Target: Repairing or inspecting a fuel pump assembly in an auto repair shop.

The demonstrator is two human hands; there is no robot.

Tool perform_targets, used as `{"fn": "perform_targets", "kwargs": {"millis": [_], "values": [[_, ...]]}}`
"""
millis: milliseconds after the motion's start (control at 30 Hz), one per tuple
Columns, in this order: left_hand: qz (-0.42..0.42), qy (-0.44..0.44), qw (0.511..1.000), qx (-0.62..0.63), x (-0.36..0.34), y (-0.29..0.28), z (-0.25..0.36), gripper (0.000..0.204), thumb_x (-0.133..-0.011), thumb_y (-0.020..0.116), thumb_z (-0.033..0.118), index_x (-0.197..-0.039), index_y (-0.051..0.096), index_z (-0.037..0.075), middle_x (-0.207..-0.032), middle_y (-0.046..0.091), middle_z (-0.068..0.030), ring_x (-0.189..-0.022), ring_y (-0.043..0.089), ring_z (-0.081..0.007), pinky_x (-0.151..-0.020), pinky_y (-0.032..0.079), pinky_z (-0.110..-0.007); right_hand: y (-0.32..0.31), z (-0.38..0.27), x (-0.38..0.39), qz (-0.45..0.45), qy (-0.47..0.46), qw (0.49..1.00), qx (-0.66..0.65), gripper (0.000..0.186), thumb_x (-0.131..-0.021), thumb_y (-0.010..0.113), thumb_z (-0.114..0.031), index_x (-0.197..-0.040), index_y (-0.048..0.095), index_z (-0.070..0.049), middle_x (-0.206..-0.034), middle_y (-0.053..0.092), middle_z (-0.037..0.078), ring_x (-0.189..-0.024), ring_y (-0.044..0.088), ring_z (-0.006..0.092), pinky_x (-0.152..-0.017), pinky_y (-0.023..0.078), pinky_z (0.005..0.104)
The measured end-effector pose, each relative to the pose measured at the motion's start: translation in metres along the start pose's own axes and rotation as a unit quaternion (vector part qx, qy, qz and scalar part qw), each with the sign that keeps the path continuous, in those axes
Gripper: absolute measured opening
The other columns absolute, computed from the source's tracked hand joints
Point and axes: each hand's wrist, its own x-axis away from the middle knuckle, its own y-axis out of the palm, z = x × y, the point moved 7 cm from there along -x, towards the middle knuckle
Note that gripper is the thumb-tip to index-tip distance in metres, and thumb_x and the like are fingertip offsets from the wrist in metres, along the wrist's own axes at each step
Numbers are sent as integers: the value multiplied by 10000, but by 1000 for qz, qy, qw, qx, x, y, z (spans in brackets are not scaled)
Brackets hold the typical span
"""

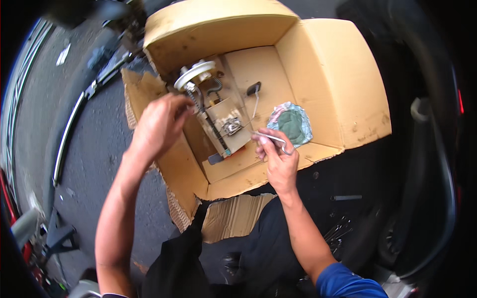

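Observation:
A fuel pump module (218,111) lies tilted in a cardboard box, its white round flange (195,74) toward the far left. A black float (254,89) on a thin wire arm sticks out to its right. My left hand (161,121) is beside the module just below the flange, fingers curled together near a dark ribbed hose; what they pinch, if anything, is hidden. My right hand (280,161) grips a thin metal rod with a curved end (272,136), its tip pointing left toward the module's lower end.
The open cardboard box (328,94) has tall flaps at the back and right, with a torn left edge. A round green pad in a crumpled wrapper (290,124) lies inside. A long metal bar (69,134) is on the dark floor at left; loose tools (338,233) lie at lower right.

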Motion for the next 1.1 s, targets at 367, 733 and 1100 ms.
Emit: {"fn": "perform_targets", "kwargs": {"millis": [367,733,1100], "values": [[-110,-41,990,-74,-26,51,-44,320,-955,771,283,-1150,782,30,-990,770,-242,-1000,740,-423,-920,578,-502,93,14,-56,-24,-166,972,162,125,-1085,650,-104,-1152,689,-6,-952,790,113,-798,737,164,-733,584,316],[-44,-20,998,-28,-24,49,-32,454,-886,850,346,-1070,711,-45,-802,717,-278,-892,732,-465,-814,565,-530,99,24,-65,-11,-209,947,242,118,-1084,633,-115,-1125,669,-10,-962,751,154,-857,755,313,-738,580,398],[-43,-31,999,-10,-26,53,-37,473,-879,857,338,-1170,715,-7,-807,724,-264,-903,743,-451,-827,571,-522,101,17,-66,-20,-211,939,271,140,-1084,638,-143,-1112,675,-12,-963,753,174,-856,743,366,-758,566,433]]}}
